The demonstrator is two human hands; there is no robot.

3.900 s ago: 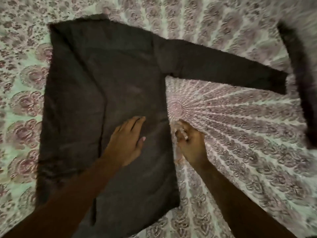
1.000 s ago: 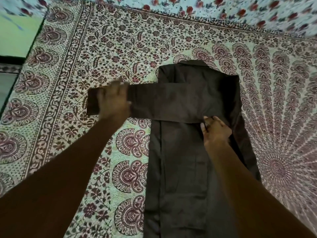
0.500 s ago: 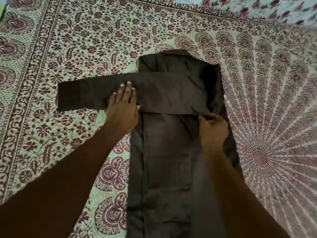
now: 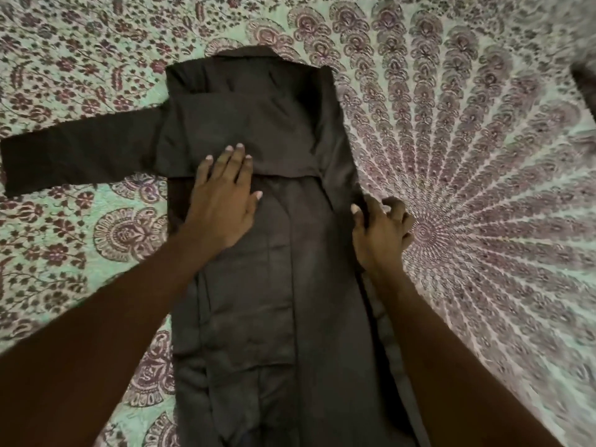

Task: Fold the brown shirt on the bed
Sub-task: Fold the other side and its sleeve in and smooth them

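The brown shirt (image 4: 274,301) lies lengthwise on the bed, collar at the far end, both sides folded inward into a long narrow strip. One sleeve (image 4: 77,153) is laid across the chest and sticks out flat to the left over the bedsheet. My left hand (image 4: 222,201) presses flat on the shirt at the lower edge of that sleeve, fingers spread slightly. My right hand (image 4: 380,230) rests at the shirt's right folded edge, its curled fingers pinching the cloth there.
A patterned mandala bedsheet (image 4: 483,188) in mint, white and maroon covers the whole bed around the shirt. A dark piece of something (image 4: 585,82) shows at the far right edge of the view.
My left hand has slid right along the sleeve onto the shirt's body. My right hand has moved from the sleeve's lower edge out to the shirt's right side. The view has shifted right.
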